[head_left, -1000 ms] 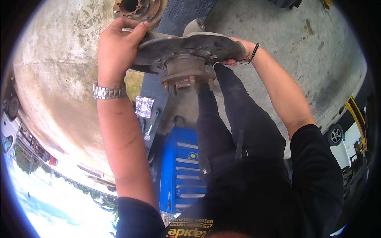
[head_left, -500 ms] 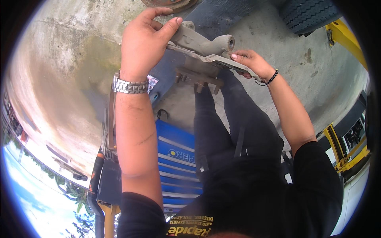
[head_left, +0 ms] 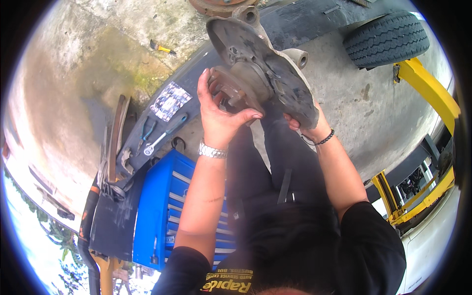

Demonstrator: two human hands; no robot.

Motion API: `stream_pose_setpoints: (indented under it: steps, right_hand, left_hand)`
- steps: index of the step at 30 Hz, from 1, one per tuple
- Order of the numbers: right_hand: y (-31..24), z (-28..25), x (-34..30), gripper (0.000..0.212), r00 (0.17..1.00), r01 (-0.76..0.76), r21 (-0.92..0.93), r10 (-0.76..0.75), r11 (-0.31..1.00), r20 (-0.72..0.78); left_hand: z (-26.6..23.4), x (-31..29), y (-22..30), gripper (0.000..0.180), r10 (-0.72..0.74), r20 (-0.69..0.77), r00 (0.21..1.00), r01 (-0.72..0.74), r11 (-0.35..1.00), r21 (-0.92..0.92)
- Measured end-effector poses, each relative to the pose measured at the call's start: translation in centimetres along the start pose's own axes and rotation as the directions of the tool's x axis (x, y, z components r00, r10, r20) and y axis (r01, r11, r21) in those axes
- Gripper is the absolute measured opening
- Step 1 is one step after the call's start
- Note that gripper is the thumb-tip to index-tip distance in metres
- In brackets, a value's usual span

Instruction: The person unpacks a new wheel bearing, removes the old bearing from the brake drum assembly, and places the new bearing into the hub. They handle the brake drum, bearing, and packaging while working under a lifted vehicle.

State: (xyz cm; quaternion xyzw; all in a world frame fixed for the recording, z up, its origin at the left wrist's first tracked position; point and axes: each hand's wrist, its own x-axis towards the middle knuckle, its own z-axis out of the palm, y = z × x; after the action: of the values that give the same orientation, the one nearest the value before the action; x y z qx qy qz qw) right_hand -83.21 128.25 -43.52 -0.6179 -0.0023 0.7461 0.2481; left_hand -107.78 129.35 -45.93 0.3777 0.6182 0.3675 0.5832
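Blue tool chest: the blue tool chest [head_left: 157,211] stands at lower left of the frame, its drawer fronts edged with pale metal strips; what lies in the drawers does not show.
Packet: a silvery, patterned flat packet [head_left: 170,101] lies left of centre; its contents cannot be made out.
Dark board: a long, scuffed dark board [head_left: 305,24] slants from lower left to upper right, bearing the packet, a ratchet [head_left: 165,134] and blue-handled pliers [head_left: 146,132].
Floor: stained concrete [head_left: 378,123], mossy green at upper left near a yellow-and-black tool [head_left: 162,47].
Room edges: a treaded black tyre [head_left: 387,40] at upper right, a yellow metal arm [head_left: 427,88] below it, a white vehicle [head_left: 427,250] at lower right.
Rusty round part: a rusty round part [head_left: 221,6], cut off by the top edge.
Hub assembly: the hub assembly [head_left: 253,78] is held up tilted at upper centre; round brown flange with studs, thin curved grey shield, two cast eyes with bores.
Left hand: the left hand [head_left: 214,118] is spread in a wide curve, thumb and fingers gripping the flange.
Right hand: the right hand [head_left: 314,127] has its fingers curled around the shield's lower edge.
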Motion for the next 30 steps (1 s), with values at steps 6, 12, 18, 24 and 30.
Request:
stream_pose_setpoints:
  steps: [6,12,18,24,30]
  right_hand:
    - [0.1,1.5,-0.8,0.041,0.999,0.01,-0.002,-0.01,1.0,-0.042]
    - [-0.4,1.9,-1.1,0.048,0.999,-0.005,-0.023,0.004,1.0,-0.039]
    - [0.8,3.6,-1.6,0.059,0.992,0.004,-0.122,-0.02,0.992,-0.125]
    - [0.2,5.1,-1.8,0.057,0.982,0.038,-0.126,-0.06,0.991,-0.177]
    - [-2.8,4.2,-1.7,0.051,0.998,-0.019,0.022,0.02,1.0,-0.062]
  left_hand:
    - [-1.5,1.0,0.3,0.139,-0.123,0.02,0.992,0.123,0.992,0.021]
    - [-1.1,1.7,2.5,0.149,-0.187,0.103,0.977,0.192,0.981,-0.034]
    - [0.5,1.1,4.0,0.136,-0.218,0.035,0.975,0.221,0.958,-0.185]
    - [1.3,2.6,6.3,0.098,-0.371,-0.026,0.928,0.349,0.893,-0.285]
    - [2.1,5.1,7.6,0.106,-0.473,-0.023,0.881,0.442,0.838,-0.322]
